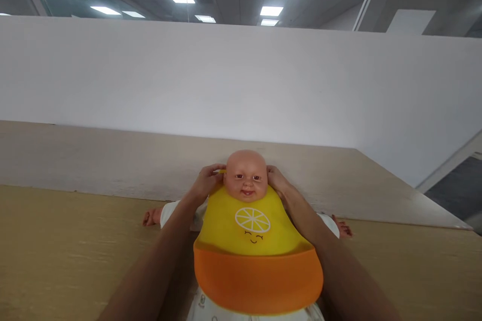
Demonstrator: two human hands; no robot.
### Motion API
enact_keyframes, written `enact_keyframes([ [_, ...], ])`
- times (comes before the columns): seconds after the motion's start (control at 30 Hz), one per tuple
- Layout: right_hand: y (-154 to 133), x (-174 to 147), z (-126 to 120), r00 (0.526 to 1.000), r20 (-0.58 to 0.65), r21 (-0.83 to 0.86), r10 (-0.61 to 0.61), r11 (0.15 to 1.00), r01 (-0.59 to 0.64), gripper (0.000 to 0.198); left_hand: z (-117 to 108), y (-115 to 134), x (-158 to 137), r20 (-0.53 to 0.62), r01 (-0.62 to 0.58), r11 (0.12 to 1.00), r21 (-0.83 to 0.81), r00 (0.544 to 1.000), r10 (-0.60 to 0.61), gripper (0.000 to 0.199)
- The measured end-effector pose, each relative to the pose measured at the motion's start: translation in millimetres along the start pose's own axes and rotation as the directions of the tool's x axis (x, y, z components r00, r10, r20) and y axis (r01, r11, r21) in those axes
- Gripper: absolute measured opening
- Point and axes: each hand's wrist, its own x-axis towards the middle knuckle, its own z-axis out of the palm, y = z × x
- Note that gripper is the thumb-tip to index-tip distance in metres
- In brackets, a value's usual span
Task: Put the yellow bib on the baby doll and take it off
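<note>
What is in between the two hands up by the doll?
The doll's head sits between the left hand and right hand, above the yellow bib, in the head view.

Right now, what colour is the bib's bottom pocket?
Orange, below the yellow bib; pocket clearest in the head view.

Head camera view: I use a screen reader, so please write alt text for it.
Two bare hands, the left hand and right hand, reach behind the neck of a baby doll lying on a wooden table, which wears a yellow bib with an orange pocket. A white partition wall stands behind.
</note>
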Motion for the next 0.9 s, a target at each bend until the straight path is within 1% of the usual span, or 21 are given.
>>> enact_keyframes([
  [0.07, 3.9, 5.4, -8.4, 0.997, 0.044, 0.066, 0.063, 0.996, -0.065, 0.018, 0.0, 0.8, 1.6, -0.022, 0.0, 1.0, 0.019, 1.0, 0.0, 0.028],
  [0.1, 5.7, 7.6, -12.4, 0.995, 0.073, 0.096, 0.074, 0.992, -0.081, 0.019, 0.0, 0.8, 2.5, -0.025, -0.003, 1.0, 0.031, 1.0, 0.004, 0.026],
  [0.17, 8.2, 10.6, -18.9, 0.99, 0.123, 0.128, 0.064, 0.989, -0.08, 0.024, 0.0, 0.1, 4.6, -0.024, -0.023, 0.998, 0.061, 0.999, 0.025, 0.023],
  [0.23, 9.3, 11.9, -22.7, 0.99, 0.125, 0.124, 0.058, 0.99, -0.073, 0.027, -0.7, -1.5, 7.1, -0.024, -0.051, 0.994, 0.101, 0.998, 0.054, 0.024],
  [0.37, 10.0, 13.0, -23.9, 0.995, 0.063, 0.073, 0.074, 0.994, -0.078, 0.025, -4.5, -4.8, 13.4, -0.025, -0.127, 0.958, 0.257, 0.99, 0.138, 0.027],
  [0.47, 12.1, 16.0, -23.8, 0.993, 0.042, 0.039, 0.112, 0.993, -0.113, 0.024, -7.2, -5.2, 16.4, 0.004, -0.151, 0.913, 0.379, 0.987, 0.162, 0.029],
  [0.6, 17.9, 21.9, -25.3, 0.992, -0.023, -0.046, 0.122, 0.991, -0.123, 0.015, -7.9, -6.1, 16.2, -0.004, -0.128, 0.882, 0.454, 0.989, 0.146, 0.034],
  [0.7, 23.0, 25.1, -26.1, 0.99, -0.099, -0.151, 0.1, 0.982, -0.115, 0.009, -7.6, -9.2, 15.9, -0.044, -0.097, 0.861, 0.5, 0.99, 0.137, 0.036],
  [0.83, 30.4, 29.0, -25.7, 0.985, -0.152, -0.247, 0.078, 0.962, -0.114, 0.01, -7.7, -15.5, 18.7, -0.126, -0.044, 0.836, 0.548, 0.983, 0.134, 0.038],
  [0.9, 35.3, 32.1, -25.7, 0.982, -0.172, -0.286, 0.077, 0.95, -0.125, 0.01, -8.0, -19.1, 21.0, -0.137, -0.023, 0.827, 0.561, 0.983, 0.12, 0.039],
])
